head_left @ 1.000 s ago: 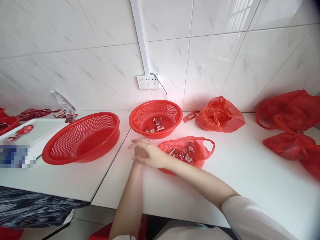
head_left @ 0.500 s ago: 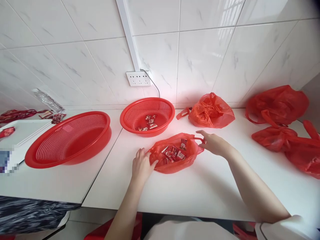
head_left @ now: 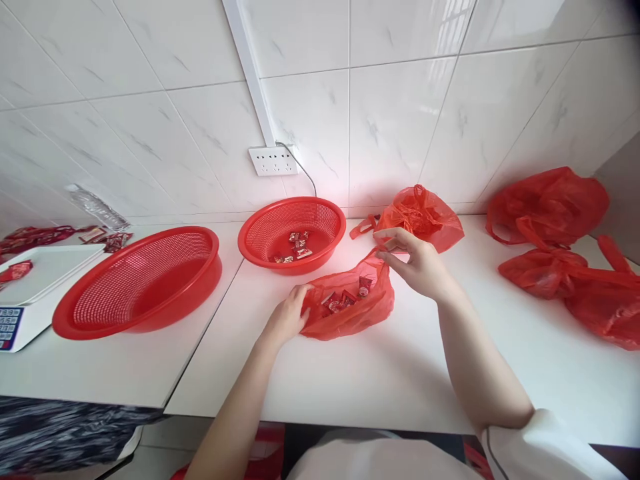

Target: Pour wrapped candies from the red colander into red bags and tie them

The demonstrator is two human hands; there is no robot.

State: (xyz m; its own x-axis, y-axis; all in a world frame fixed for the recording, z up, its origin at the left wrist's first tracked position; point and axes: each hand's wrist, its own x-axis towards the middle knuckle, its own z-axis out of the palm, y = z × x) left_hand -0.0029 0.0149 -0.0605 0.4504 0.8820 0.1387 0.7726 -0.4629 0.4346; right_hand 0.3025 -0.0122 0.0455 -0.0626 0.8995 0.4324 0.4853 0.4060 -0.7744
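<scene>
In the head view a thin red plastic bag [head_left: 350, 320] lies mouth-up on the white table, with several small red wrapped packets [head_left: 340, 302] inside. My left hand [head_left: 287, 313] is closed on the bag's left edge, thumb on the near side. At the far right corner, my right hand [head_left: 413, 260] pinches the bag's rim between thumb and fingers and holds it raised. Just behind the bag stands a round red plastic basket [head_left: 293, 257] with several small packets [head_left: 299, 245] on its bottom.
A larger red basket [head_left: 145, 287] stands at left, beside a white scale [head_left: 55, 267] and more red packets [head_left: 35, 237]. Other red bags lie at the back [head_left: 423, 217] and right [head_left: 550, 200]. A power strip [head_left: 273, 161] is on the tiled wall.
My right hand has moved up and left, lifting the bag's far right corner. My left hand has closed on the left edge. The bag's mouth looks narrower.
</scene>
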